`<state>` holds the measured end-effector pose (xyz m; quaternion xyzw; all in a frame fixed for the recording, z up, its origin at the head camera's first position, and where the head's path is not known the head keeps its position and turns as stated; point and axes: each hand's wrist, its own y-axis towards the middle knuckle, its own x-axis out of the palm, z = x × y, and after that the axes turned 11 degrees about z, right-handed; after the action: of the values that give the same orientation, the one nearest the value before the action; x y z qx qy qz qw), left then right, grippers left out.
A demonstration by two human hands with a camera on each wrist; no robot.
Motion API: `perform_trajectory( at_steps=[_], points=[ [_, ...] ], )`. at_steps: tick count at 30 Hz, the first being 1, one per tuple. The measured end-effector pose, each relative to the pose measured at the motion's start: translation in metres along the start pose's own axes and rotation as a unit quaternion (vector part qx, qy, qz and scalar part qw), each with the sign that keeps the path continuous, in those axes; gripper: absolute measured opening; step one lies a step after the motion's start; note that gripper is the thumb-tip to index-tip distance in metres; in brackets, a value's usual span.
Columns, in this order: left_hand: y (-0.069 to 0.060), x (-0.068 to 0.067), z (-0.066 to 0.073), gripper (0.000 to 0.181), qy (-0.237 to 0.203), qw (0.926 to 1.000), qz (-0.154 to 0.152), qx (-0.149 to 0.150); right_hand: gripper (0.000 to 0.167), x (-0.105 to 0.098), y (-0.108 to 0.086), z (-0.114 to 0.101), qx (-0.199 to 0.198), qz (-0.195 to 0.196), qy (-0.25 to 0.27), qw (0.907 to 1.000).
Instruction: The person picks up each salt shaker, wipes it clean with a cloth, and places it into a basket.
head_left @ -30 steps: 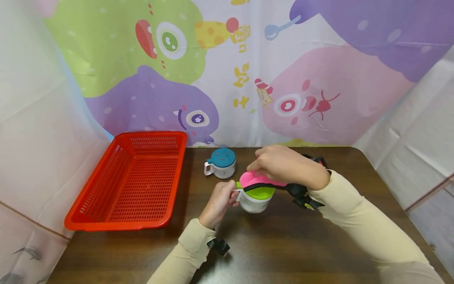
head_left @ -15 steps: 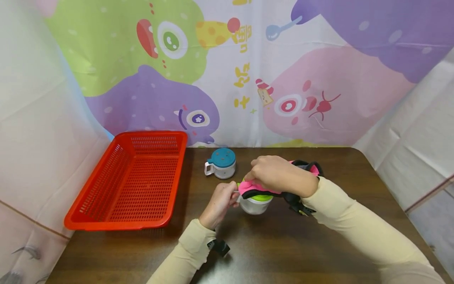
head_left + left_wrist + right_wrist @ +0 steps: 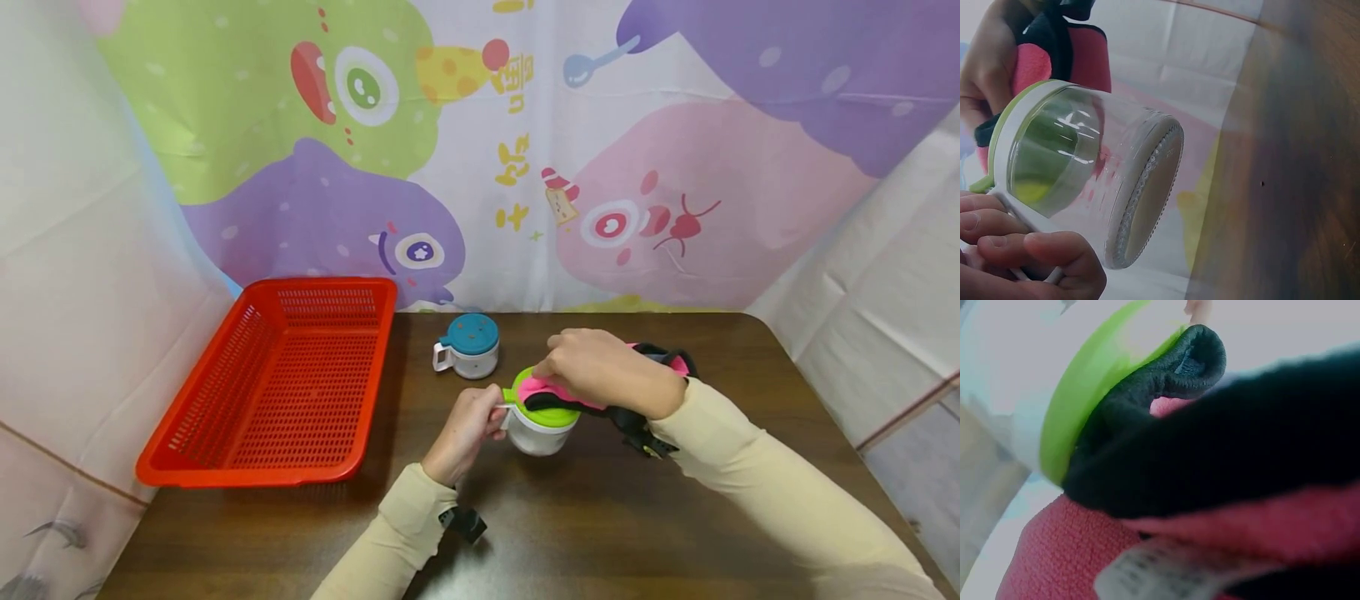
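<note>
My left hand [image 3: 467, 425] grips the white handle of a clear glass seasoning jar [image 3: 538, 437] with a green lid [image 3: 558, 419]. In the left wrist view the glass jar [image 3: 1116, 150] is held off the table, its ridged base showing and nothing visible inside. My right hand [image 3: 603, 368] holds a pink cloth [image 3: 551, 390] with black edging against the top of the lid; its fingertips are partly hidden. Close up in the right wrist view, the black edge of the cloth [image 3: 1129, 425] lies along the green lid [image 3: 1082, 394]. A white label hangs from the cloth.
A second jar [image 3: 472, 343] with a blue lid and white handle stands behind my left hand. To the left sits a red plastic basket [image 3: 371, 400]. A printed curtain [image 3: 495, 275] hangs at the back edge of the brown wooden table [image 3: 600, 533].
My right hand slid the cloth toward the handle side, then back to the right across the lid. More green lid shows now. The left hand and jar have hardly moved.
</note>
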<state>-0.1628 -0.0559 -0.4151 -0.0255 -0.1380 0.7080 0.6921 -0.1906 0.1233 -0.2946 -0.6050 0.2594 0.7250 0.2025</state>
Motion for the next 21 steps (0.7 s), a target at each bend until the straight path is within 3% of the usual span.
perform_trajectory(
  at_steps=[10,17,21],
  points=[
    [-0.001,-0.003,0.000,0.033,0.003,1.0000,0.002,-0.004,0.023,0.011,-0.011,0.023,0.021,0.013,0.033,0.9992],
    [0.000,-0.006,-0.001,0.033,-0.002,1.0000,0.004,-0.003,0.015,0.020,-0.018,0.039,0.022,0.056,0.051,0.9969],
    [0.001,-0.007,0.000,0.033,-0.012,0.9999,0.008,-0.002,0.022,0.018,-0.022,0.046,0.059,0.048,0.062,0.9952]
  ],
)
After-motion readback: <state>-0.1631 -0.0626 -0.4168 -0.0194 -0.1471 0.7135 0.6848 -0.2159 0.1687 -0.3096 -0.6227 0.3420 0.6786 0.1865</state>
